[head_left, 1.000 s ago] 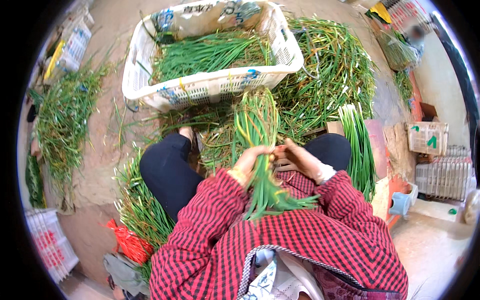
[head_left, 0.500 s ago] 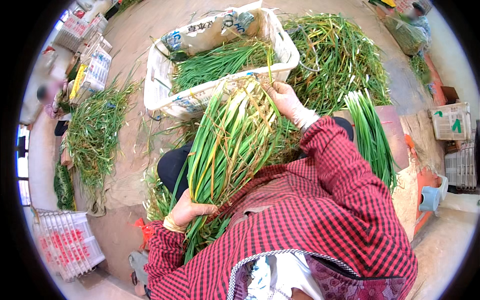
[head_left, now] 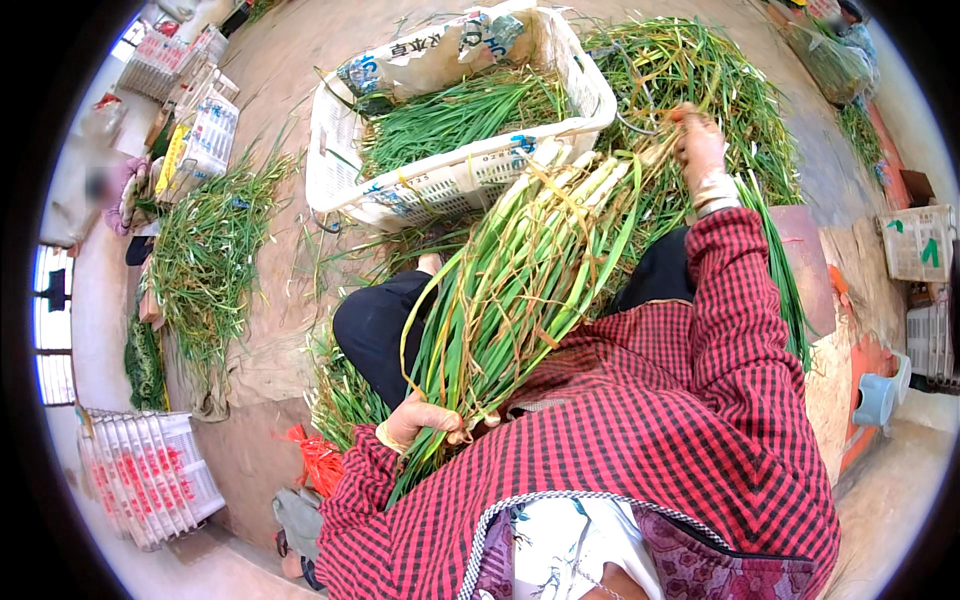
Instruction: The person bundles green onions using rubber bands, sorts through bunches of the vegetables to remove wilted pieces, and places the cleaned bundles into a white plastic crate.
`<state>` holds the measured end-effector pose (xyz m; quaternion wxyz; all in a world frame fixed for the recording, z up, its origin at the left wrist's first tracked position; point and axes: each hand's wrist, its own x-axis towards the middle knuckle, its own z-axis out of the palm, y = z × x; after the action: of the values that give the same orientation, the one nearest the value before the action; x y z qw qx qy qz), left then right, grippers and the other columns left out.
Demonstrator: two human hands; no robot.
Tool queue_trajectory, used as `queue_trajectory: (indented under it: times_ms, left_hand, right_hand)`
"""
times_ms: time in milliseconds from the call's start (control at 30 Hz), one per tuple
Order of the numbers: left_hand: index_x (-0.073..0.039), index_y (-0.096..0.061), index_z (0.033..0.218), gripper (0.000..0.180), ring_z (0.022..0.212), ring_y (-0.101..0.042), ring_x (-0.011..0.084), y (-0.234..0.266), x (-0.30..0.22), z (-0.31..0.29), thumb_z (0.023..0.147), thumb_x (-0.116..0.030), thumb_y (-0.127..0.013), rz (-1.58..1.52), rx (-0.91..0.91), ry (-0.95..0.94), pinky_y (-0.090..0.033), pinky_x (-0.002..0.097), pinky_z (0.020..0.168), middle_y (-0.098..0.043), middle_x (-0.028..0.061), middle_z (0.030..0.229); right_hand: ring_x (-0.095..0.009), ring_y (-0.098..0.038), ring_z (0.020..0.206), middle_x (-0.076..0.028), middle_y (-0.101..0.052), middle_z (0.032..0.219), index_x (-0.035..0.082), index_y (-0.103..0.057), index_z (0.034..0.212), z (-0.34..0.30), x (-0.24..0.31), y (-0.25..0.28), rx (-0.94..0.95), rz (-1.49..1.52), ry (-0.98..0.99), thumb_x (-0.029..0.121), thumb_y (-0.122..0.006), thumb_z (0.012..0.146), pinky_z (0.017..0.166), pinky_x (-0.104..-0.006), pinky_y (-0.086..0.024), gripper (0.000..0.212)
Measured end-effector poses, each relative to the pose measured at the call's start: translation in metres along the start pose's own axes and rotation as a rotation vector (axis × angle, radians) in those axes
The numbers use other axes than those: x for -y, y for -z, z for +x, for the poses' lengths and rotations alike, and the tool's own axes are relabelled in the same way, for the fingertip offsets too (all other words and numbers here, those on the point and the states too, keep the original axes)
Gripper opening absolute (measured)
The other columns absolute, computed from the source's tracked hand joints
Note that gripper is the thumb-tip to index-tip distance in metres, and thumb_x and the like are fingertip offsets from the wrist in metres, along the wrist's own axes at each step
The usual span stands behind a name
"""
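L hand point(head_left: 425, 418) is closed round the green end of the bunch point(head_left: 525, 270), which is held slantwise, its pale end nr the near edge of the crate point(head_left: 455, 182). R hand point(head_left: 700, 150) pinches thin strands point(head_left: 656, 150) by this end, R of the crate's near R corner, w/ the pile point(head_left: 700, 65) behind.

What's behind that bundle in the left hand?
Behind the bundle, parts of the white crate, a dark trouser leg and the checked jacket show; whatever its middle covers can't be seen.

Printed characters point(head_left: 432, 43) mark the white crate point(head_left: 455, 173) and stacked crates point(head_left: 150, 475).
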<state>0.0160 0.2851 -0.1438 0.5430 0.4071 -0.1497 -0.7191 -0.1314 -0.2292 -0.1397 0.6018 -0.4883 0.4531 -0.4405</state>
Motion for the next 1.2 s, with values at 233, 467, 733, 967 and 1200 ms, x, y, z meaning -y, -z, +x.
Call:
queue_trajectory:
  times_ms: [233,467,733,967,1200]
  left_hand:
    - [0.011,-0.055,0.12,0.045,0.067,-0.06,0.0179,0.03,0.027,-0.017,0.087,-0.018,-0.064,-0.333,0.15,0.079,-0.048,0.0325,0.062,-0.066,0.0175,0.099]
    - [0.01,-0.054,0.12,0.05,0.056,-0.05,0.0115,-0.002,0.02,-0.003,0.089,-0.028,-0.063,-0.379,0.105,0.117,-0.037,0.024,0.051,-0.063,0.0082,0.077]
    - [0.001,-0.051,0.131,0.061,0.069,-0.06,0.0123,-0.012,0.029,-0.014,0.081,-0.026,-0.074,-0.209,-0.056,0.18,-0.049,0.025,0.061,-0.067,0.0116,0.11]
    - [-0.002,-0.049,0.137,0.07,0.107,-0.062,0.0193,-0.007,0.021,-0.022,0.074,-0.01,-0.08,0.148,-0.315,0.326,-0.049,0.0328,0.094,-0.065,0.0087,0.119]
    - [0.002,-0.05,0.136,0.066,0.104,-0.064,0.0213,0.012,0.044,-0.042,0.075,-0.005,-0.076,-0.018,-0.351,0.087,-0.05,0.0339,0.092,-0.066,0.0139,0.118]
  right_hand:
    - [-0.012,-0.06,0.072,-0.003,-0.068,0.091,0.004,-0.068,0.106,-0.015,0.032,0.03,0.301,-0.485,0.194,0.028,-0.053,0.1,0.061,-0.0267,-0.05,0.029]
    - [-0.038,-0.041,0.132,-0.016,-0.048,0.14,0.009,-0.054,0.132,-0.191,0.002,-0.062,1.36,-0.504,1.034,0.029,-0.075,0.079,0.108,-0.0491,-0.036,0.061]
    - [-0.026,-0.067,0.094,-0.01,-0.068,0.099,0.006,-0.067,0.098,-0.204,-0.036,-0.058,1.233,-0.428,0.74,0.011,-0.067,0.088,0.079,-0.0333,-0.054,0.011]
    - [-0.006,-0.054,0.067,-0.001,-0.067,0.083,0.006,-0.069,0.108,-0.077,-0.027,-0.043,0.674,-0.205,0.413,0.022,-0.064,0.095,0.06,-0.0225,-0.047,0.021]
    - [-0.01,-0.062,0.07,-0.007,-0.07,0.098,0.008,-0.069,0.11,-0.024,-0.01,0.017,0.434,-0.654,0.044,0.029,-0.065,0.093,0.063,-0.0238,-0.052,0.027]
